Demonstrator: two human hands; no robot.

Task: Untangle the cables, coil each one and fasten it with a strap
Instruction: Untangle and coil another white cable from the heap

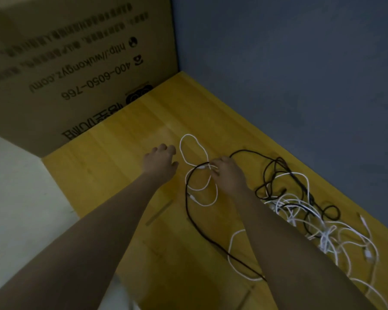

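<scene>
Head view: yellow wooden table (126, 166), with a printed cardboard box (76, 70) at its far left edge. Right hand (227, 173) pinches a white cable (189, 143) where its loops cross a black cable (192, 218). Left hand (159, 163) hovers beside the loop, fingers loosely curled, holding nothing. Tangled pile of cables (311, 220) lies right of the right forearm.

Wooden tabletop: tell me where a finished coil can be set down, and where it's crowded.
Free: the wooden tabletop between the cardboard box and the left hand, and the strip toward the blue wall. Crowded: the tangled cables on the right and the white cable loops by the right hand.
</scene>
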